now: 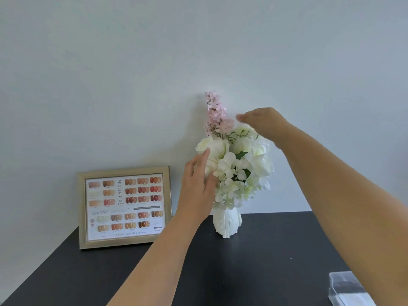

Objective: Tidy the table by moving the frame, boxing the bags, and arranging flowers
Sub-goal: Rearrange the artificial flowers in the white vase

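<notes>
Flowers (237,168) flanked by left hand (197,186) and right hand (262,123), fingers loose.

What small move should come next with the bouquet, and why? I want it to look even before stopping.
Probably nudge the pink sprig upright with the right hand: it leans left above the white flowers, and that hand hovers open just beside it. The left hand rests open against the blooms, steadying them in the white vase.
</notes>
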Tool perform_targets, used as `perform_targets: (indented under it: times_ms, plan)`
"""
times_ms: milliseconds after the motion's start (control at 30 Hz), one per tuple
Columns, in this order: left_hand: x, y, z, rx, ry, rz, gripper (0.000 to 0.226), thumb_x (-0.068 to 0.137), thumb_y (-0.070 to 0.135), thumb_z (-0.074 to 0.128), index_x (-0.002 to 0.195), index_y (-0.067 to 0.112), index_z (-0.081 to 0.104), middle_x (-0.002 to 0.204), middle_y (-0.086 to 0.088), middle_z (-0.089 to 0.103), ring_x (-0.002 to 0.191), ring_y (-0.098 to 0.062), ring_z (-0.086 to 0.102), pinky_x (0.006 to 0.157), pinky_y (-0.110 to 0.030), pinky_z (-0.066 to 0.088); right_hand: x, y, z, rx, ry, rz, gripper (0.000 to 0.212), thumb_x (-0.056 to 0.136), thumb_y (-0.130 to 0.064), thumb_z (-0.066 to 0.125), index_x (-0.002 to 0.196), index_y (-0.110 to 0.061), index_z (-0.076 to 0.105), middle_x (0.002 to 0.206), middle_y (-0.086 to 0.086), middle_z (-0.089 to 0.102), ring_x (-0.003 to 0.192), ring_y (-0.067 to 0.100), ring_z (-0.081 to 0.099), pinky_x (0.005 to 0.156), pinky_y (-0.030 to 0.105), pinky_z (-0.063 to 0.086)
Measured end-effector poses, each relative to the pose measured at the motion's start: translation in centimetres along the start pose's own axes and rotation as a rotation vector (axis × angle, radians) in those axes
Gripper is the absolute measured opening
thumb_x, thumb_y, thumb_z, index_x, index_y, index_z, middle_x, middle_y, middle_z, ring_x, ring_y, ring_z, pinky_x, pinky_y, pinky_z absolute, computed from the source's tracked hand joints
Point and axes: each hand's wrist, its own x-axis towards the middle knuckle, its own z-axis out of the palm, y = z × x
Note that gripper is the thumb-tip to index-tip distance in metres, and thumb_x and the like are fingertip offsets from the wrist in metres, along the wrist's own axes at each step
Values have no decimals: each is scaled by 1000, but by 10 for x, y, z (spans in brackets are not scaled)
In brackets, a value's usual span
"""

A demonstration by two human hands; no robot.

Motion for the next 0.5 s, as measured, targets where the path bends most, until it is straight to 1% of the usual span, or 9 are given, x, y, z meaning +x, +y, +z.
perform_targets:
  times_ms: [33,100,167,200,267,333,367,433,500]
  plan:
    - [-2,-2,1,-79,-6,-32,52,104,30,40,153,38,24,149,10,26,128,10,34,102,-7,22,-6,6,-3,116,56,28,58,85,-54,55,123,-10,59,125,10,61,121,33,50,94,47,41]
    - [-5,-4,1,-191,5,-80,56,103,45,33,156,35,17,157,12,19,144,3,16,118,-27,16,-23,25,-2,249,105,84,51,91,-44,47,132,-13,51,134,7,53,126,34,45,94,47,37]
    - [-8,-6,0,-239,10,-104,68,97,58,34,156,36,11,161,13,14,147,-1,9,121,-42,14,-46,47,6,289,19,105,51,93,-48,45,140,-29,42,143,1,43,127,29,42,90,42,35]
    - [-10,-7,0,-224,1,-89,73,93,64,38,155,39,11,162,12,12,148,-3,8,121,-43,14,-59,57,10,303,-40,90,51,92,-53,46,139,-38,40,143,-3,40,122,23,45,84,37,36]
    - [-12,-6,2,-112,-35,-40,81,82,71,53,150,51,15,161,10,10,149,-10,8,117,-40,18,-80,71,16,307,-130,23,46,88,-58,52,133,-48,45,139,-9,38,110,10,49,73,27,39]
    - [-10,-4,7,-72,-33,-24,78,78,65,66,143,56,23,157,10,11,147,-14,15,112,-34,23,-91,79,21,287,-166,-32,38,84,-56,62,121,-53,54,134,-13,39,113,5,49,76,29,43]
    - [-9,-3,9,-93,-8,-26,73,80,57,70,141,56,29,154,8,15,143,-13,21,110,-27,25,-93,81,23,248,-151,-41,35,82,-52,66,116,-53,57,132,-13,40,114,8,49,77,29,45]
    - [-2,-2,12,-127,58,-40,63,85,42,73,136,52,39,146,5,24,133,-7,33,100,-8,25,-93,82,27,145,-60,-51,34,82,-44,70,115,-45,60,127,-8,45,104,14,57,71,26,48]
    - [5,-1,11,-113,92,-58,55,86,37,73,132,49,45,139,7,28,123,-6,41,93,-1,27,-89,77,28,82,32,-60,28,82,-41,71,108,-36,65,113,-6,54,86,13,60,60,21,44]
